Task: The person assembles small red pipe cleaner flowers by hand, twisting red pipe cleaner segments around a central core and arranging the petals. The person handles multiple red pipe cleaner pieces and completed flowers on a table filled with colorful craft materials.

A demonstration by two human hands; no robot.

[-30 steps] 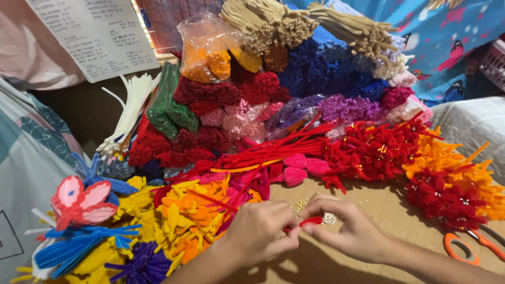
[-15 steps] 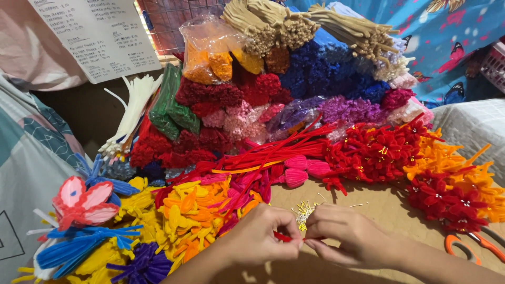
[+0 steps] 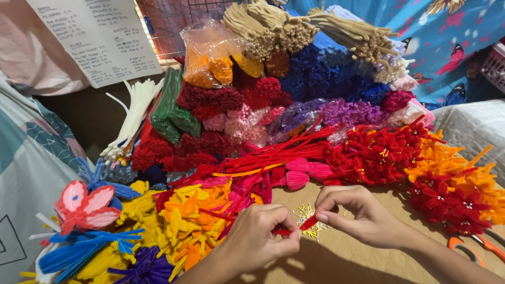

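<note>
My left hand (image 3: 260, 236) and my right hand (image 3: 357, 213) meet over the brown cardboard surface (image 3: 342, 260). Both pinch a short red pipe cleaner piece (image 3: 300, 226) between thumb and fingers. Just behind the red piece lies a small cluster of yellow stamen bits (image 3: 310, 221). Beyond the hands lie loose red pipe cleaner stems (image 3: 273, 155) and pink fuzzy buds (image 3: 307, 171).
Finished red pipe cleaner flowers (image 3: 379, 152) and orange ones (image 3: 463, 168) lie at the right. Yellow and orange flowers (image 3: 184, 221) and a pink butterfly shape (image 3: 84, 205) sit at the left. Bundled pipe cleaners (image 3: 315, 73) stack at the back. Orange-handled scissors (image 3: 473, 244) lie at the right edge.
Both hands have come together and lifted slightly toward the yellow stamen cluster, and they now hold the red piece between them.
</note>
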